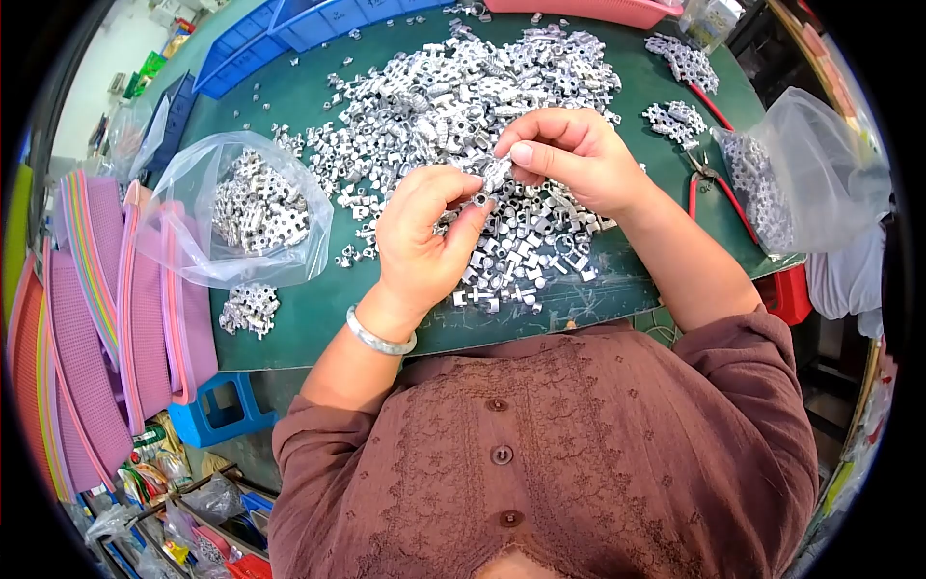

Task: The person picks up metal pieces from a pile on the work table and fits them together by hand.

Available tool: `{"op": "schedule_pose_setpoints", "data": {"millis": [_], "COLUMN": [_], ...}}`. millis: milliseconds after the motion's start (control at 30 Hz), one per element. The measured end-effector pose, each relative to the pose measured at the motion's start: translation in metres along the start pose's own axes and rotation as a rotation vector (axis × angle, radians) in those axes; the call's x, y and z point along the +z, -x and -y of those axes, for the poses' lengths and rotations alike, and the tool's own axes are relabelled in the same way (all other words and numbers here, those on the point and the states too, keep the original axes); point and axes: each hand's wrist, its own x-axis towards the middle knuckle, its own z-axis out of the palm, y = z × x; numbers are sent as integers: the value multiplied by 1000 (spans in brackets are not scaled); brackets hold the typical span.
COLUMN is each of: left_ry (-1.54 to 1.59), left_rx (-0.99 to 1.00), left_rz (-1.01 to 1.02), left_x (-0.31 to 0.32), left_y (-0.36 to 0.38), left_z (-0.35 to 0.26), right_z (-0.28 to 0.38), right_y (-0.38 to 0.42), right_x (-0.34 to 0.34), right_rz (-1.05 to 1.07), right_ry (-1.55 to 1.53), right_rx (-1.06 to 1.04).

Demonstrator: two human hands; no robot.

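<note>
My left hand (pixel 424 232), with a pale bangle (pixel 381 338) at the wrist, pinches a small silvery metal part (pixel 482 200) between thumb and fingers. My right hand (pixel 579 159) is closed on a knobbly silvery metal piece (pixel 498 174), which meets the left fingertips. Whether the two parts are joined is too small to tell. Behind and below both hands spreads a large heap of similar metal parts (pixel 434 96). Smaller loose pieces (pixel 521 265) lie nearer my body.
A clear plastic bag (pixel 313 236) of metal parts lies left, beside a small pile (pixel 249 309). Red-handled pliers (pixel 709 174) lie right, near another filled bag (pixel 820 164). Blue bins (pixel 333 21) and a pink tray (pixel 579 8) line the green table's (pixel 318 333) far side.
</note>
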Motion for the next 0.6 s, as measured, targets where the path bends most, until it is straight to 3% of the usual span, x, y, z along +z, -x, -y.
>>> {"op": "schedule_pose_setpoints", "data": {"millis": [167, 267, 600], "left_ry": [-139, 148, 368], "left_rx": [167, -161, -267], "left_rz": [-25, 53, 65], "left_x": [-8, 1, 6], "left_y": [-11, 1, 0], "left_z": [-32, -6, -6], "right_z": [1, -1, -2], "right_y": [0, 0, -1], "right_x": [-1, -3, -6], "right_rz": [0, 21, -37], "right_ry": [10, -5, -9], "right_rx": [20, 25, -7]}}
